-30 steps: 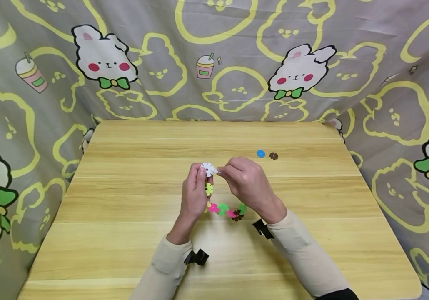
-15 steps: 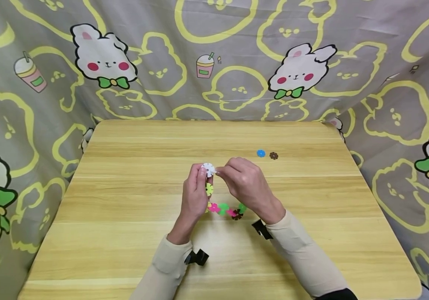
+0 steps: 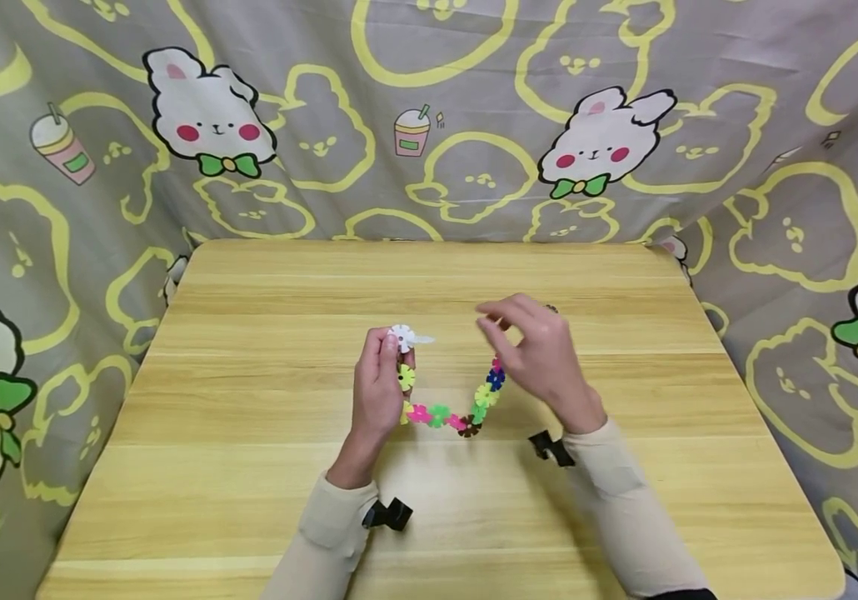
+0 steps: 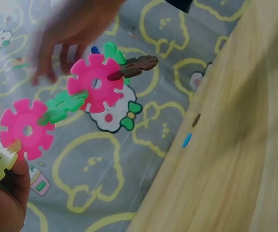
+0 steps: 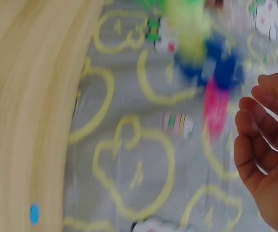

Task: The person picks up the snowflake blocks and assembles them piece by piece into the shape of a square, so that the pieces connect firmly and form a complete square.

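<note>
My left hand (image 3: 380, 383) pinches a white notched plastic disc (image 3: 401, 338), with a second white disc (image 3: 423, 339) joined edge-on at its right. From there a chain of interlocked snowflake discs hangs in a curve: a yellow disc (image 3: 406, 377), pink, a green disc (image 3: 439, 415), a brown disc (image 3: 469, 427) at the bottom, then up to a dark blue disc (image 3: 496, 379) and a pink one. My right hand (image 3: 541, 350) is raised at the right, fingers loosely bent and holding nothing. In the right wrist view the chain's pink end (image 5: 216, 108) hangs apart from the fingertips.
On the wooden table (image 3: 249, 417) lie a loose blue disc (image 4: 187, 140) and a loose brown disc (image 4: 196, 120), mostly hidden behind my right hand in the head view. A patterned curtain (image 3: 339, 108) encloses the table's back and sides.
My right hand has let go of the second white disc and moved right, fingers spread. My left hand has shifted slightly left with the chain. More of the chain's right side shows.
</note>
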### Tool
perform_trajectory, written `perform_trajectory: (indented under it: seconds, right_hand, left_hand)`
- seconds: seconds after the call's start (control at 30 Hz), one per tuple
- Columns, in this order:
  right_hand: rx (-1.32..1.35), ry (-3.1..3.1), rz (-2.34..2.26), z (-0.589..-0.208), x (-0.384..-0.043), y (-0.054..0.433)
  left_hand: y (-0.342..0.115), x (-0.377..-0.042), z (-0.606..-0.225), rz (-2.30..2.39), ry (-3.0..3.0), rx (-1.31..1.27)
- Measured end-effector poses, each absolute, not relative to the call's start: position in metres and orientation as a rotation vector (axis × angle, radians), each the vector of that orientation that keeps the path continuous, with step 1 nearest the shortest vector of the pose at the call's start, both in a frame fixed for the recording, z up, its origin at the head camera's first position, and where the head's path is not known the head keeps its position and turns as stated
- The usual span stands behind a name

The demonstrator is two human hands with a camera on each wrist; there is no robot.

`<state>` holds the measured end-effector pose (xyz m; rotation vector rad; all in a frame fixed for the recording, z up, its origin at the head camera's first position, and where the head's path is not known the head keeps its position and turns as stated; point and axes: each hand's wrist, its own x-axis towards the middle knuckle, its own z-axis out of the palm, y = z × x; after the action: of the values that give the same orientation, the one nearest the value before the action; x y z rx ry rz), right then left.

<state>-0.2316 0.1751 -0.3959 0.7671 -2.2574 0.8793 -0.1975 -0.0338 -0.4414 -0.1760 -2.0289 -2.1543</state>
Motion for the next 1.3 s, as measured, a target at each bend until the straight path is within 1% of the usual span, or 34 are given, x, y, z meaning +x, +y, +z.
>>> perform_trajectory:
  seconds: [0.13, 0.27, 0.47, 0.63, 0.77, 1.13, 1.3]
  right_hand:
    - [0.532, -2.381, 0.91, -0.407, -0.253, 0.21]
    - [0.302, -2.598, 0.893, -0.425, -0.275, 0.239]
    - [0.098, -2.817, 0.926, -0.458, -0.299, 0.265]
    - [0.024, -2.911, 0.909, -0.482, -0.31, 0.281]
    - [-0.003, -2.989, 0.893, -0.493, -0.315, 0.288]
    - [-0.11, -3.283, 0.73, -0.501, -0.325, 0.29]
    - [-0.133, -3.316, 0.695, -0.501, -0.326, 0.289]
  left_hand:
    - [-0.039, -0.199, -0.441, -2.154, -2.026, -0.156]
    - [-0.041, -0.2, -0.442, -2.151, -2.024, -0.151]
    - [-0.042, -0.199, -0.443, -2.159, -2.014, -0.157]
    - [-0.042, -0.199, -0.443, -2.164, -2.0, -0.17]
    - [-0.042, -0.199, -0.443, -2.175, -1.998, -0.166]
    - [-0.041, -0.198, -0.443, -2.187, -1.992, -0.165]
    - [-0.04, -0.198, -0.441, -2.191, -1.98, -0.168]
